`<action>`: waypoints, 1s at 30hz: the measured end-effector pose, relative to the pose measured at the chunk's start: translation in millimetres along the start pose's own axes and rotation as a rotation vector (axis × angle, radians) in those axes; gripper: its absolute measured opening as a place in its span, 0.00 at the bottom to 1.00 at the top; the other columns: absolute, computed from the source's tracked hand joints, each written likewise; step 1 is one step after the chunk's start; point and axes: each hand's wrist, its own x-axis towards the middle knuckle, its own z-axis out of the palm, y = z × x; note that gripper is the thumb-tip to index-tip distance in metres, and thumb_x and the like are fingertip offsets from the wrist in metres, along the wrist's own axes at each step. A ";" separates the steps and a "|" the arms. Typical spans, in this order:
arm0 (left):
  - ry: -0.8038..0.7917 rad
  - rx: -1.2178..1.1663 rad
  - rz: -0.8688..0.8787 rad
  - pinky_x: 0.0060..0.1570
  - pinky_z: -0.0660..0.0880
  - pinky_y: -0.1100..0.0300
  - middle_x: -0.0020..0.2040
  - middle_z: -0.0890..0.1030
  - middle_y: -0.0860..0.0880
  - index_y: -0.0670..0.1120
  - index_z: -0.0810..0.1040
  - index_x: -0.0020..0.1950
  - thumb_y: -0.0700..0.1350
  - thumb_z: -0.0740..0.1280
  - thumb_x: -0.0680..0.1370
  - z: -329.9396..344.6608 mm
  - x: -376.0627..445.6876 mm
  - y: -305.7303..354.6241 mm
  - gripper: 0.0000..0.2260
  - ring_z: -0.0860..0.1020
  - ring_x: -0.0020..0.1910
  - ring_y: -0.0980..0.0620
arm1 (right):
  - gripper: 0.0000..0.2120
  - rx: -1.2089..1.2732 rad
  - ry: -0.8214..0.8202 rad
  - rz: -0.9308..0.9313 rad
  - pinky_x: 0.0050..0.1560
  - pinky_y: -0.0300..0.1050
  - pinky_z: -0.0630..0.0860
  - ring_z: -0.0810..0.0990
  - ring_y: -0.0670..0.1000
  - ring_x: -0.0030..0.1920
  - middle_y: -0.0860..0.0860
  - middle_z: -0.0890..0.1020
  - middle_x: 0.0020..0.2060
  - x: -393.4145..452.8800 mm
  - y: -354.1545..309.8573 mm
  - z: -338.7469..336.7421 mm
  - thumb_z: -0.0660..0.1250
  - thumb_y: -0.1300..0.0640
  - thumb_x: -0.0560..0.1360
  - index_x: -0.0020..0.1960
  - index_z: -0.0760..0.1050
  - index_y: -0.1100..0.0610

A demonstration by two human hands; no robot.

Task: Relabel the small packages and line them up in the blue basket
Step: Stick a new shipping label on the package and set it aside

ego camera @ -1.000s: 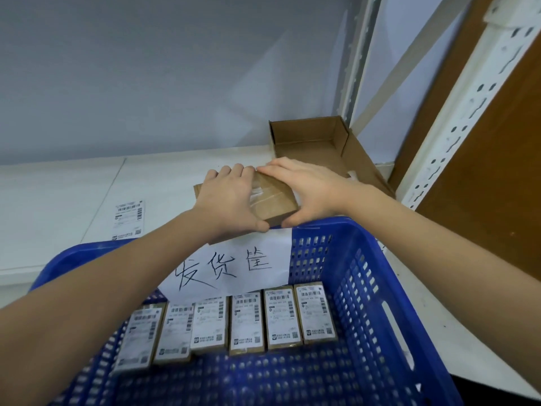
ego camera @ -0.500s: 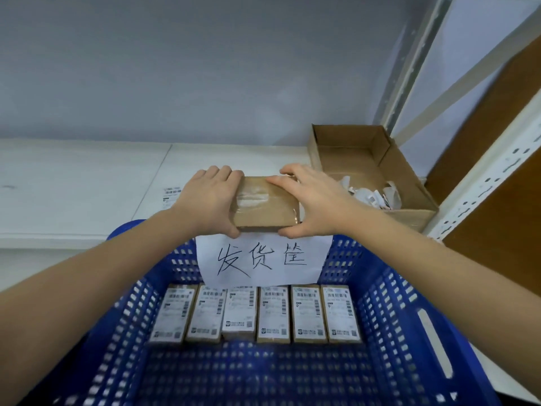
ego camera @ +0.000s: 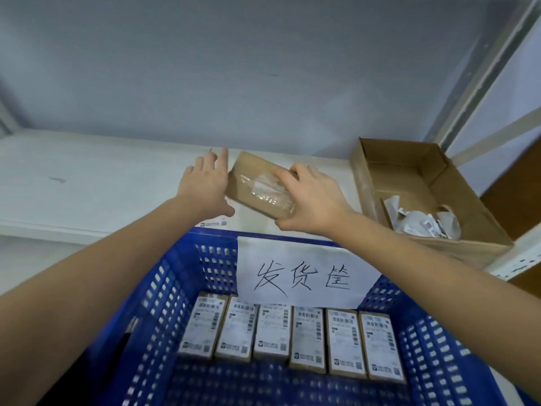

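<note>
Brown package [ego camera: 257,183], tilted with its long axis running from far-left to near-right, gripped at its near end by the right hand [ego camera: 310,203], the left hand [ego camera: 205,186] spread flat just beside its left edge, above the blue basket [ego camera: 181,288].

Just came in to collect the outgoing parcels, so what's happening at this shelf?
A person is relabelling small packages. The right hand grips a taped brown package over the white shelf, with no label showing on it. The left hand reaches, fingers straight, over a loose label lying on the shelf. Six labelled packages stand in a row in the blue basket. Peeled paper scraps sit in the cardboard box.
</note>
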 end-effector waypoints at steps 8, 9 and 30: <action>-0.309 -0.300 -0.325 0.45 0.69 0.54 0.49 0.74 0.45 0.42 0.68 0.49 0.52 0.73 0.73 59.8 37.5 -44.5 0.18 0.73 0.49 0.45 | 0.34 0.003 -0.072 0.232 0.40 0.44 0.66 0.71 0.55 0.53 0.55 0.70 0.54 43.2 -14.9 33.7 0.70 0.41 0.65 0.66 0.64 0.53; -0.318 -0.329 -0.344 0.43 0.68 0.55 0.43 0.73 0.47 0.42 0.67 0.44 0.51 0.73 0.73 68.6 41.3 -48.3 0.18 0.73 0.46 0.46 | 0.34 -0.004 -0.089 0.234 0.40 0.44 0.66 0.71 0.55 0.53 0.55 0.70 0.54 49.2 -18.4 41.3 0.69 0.40 0.66 0.66 0.64 0.53; -0.482 -0.420 -0.585 0.53 0.78 0.53 0.44 0.73 0.46 0.41 0.68 0.60 0.49 0.75 0.71 124.2 91.6 -41.0 0.24 0.78 0.49 0.46 | 0.35 -0.063 -0.183 0.286 0.39 0.44 0.66 0.72 0.55 0.52 0.57 0.71 0.56 86.8 -22.5 104.0 0.65 0.35 0.69 0.67 0.63 0.56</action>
